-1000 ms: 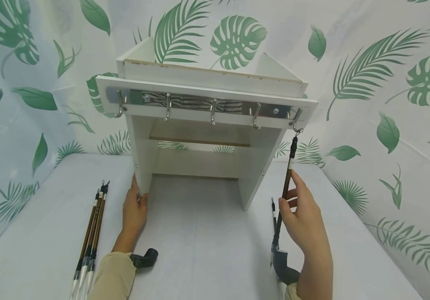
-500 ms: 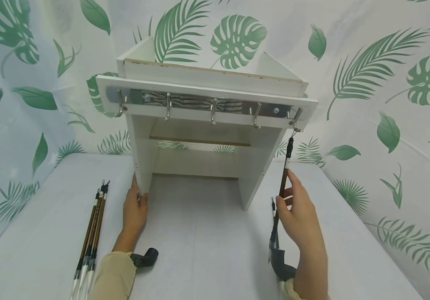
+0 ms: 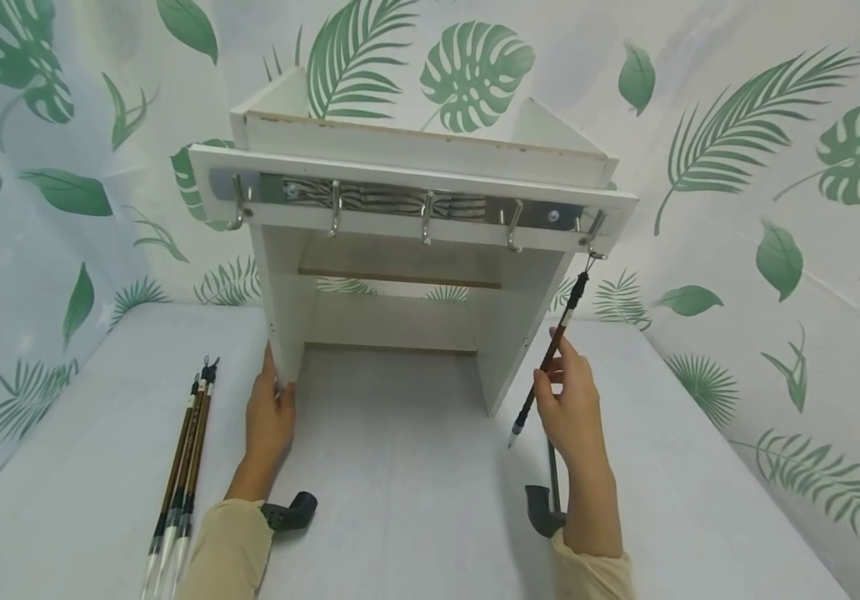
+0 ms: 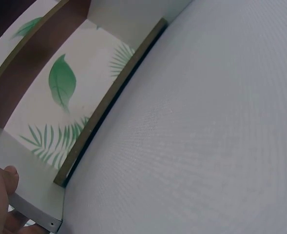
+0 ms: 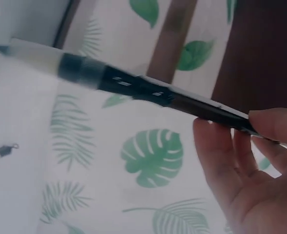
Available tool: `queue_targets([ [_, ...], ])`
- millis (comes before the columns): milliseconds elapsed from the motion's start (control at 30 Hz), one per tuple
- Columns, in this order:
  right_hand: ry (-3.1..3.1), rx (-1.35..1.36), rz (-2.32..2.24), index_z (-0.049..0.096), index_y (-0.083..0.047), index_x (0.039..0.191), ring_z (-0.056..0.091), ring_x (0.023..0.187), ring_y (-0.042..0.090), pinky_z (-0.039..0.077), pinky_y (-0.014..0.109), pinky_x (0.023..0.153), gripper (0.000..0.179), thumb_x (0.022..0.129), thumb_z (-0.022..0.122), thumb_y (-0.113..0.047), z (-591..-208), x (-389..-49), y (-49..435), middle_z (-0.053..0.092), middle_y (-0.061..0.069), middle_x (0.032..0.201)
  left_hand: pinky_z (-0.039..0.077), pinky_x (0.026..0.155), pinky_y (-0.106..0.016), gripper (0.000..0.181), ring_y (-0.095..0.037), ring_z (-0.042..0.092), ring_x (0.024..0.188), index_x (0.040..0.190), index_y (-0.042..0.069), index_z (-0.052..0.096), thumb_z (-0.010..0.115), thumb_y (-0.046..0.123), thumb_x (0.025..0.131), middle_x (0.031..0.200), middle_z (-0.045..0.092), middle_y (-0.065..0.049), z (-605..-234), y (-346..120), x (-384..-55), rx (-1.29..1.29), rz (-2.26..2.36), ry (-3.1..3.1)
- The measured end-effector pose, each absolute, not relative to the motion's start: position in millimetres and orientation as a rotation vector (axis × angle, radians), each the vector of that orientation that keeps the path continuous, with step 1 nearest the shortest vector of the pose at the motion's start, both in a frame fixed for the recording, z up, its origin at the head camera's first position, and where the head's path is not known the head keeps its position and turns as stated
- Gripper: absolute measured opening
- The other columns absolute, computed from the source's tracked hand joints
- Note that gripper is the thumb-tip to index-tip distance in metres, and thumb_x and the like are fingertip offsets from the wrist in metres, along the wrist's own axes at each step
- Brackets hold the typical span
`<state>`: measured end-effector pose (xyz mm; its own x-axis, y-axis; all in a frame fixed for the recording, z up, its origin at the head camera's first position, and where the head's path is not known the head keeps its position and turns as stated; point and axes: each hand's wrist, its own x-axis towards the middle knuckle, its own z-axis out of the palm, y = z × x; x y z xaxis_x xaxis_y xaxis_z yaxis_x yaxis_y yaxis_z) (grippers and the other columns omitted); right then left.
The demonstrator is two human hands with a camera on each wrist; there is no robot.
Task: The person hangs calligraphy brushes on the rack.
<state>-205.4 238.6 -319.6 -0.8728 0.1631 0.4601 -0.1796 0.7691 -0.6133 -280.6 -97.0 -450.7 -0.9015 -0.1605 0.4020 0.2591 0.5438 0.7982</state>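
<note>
My left hand (image 3: 268,421) grips the lower front edge of the left side panel (image 3: 280,292) of a white shelf unit, thumb on the inner face. My right hand (image 3: 574,412) pinches a calligraphy brush (image 3: 550,354) by its brown handle. The brush slants, its capped bristle end low and to the left in the head view. At its top, the cord loop (image 3: 590,264) meets the rightmost metal hook (image 3: 592,233); whether it is fully over the hook is too small to tell. In the right wrist view the capped brush tip (image 5: 33,58) points left.
Several brushes (image 3: 188,450) lie together on the white-covered table at the left. Another brush (image 3: 553,475) lies partly hidden under my right forearm. A hook rail (image 3: 392,200) runs across the unit's front. Leaf-patterned cloth (image 3: 700,275) hangs behind.
My right hand has moved left, swinging the brush's lower end left and up toward the unit while its loop stays at the hook. The left hand has stayed in place.
</note>
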Motion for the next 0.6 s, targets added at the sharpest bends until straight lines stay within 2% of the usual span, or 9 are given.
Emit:
queue_targets([
  [367,-2.467,0.001,0.943,0.038,-0.001,0.135,0.056,0.096,0.032,0.053,0.047,0.079,0.045,0.091,0.048,-0.003,-329.9,-214.5,242.9,0.050,0.020,0.104,0.038,0.100,-0.055,0.073,-0.040,0.038,0.126,0.148,0.020,0.005,0.049,0.004,0.092,0.134,0.040,-0.024,-449.7,-95.7,-281.6,-0.094,-1.311,-2.344],
  [600,-2.530,-0.080,0.960,0.036,-0.006,0.138,0.056,0.100,0.032,0.052,0.046,0.083,0.047,0.092,0.048,-0.008,-327.9,-213.2,244.6,0.054,0.019,0.107,0.040,0.098,-0.053,0.071,-0.040,0.039,0.125,0.148,0.022,0.003,0.046,0.006,0.094,0.134,0.039,-0.023,-451.2,-96.4,-280.0,-0.093,-1.307,-2.347],
])
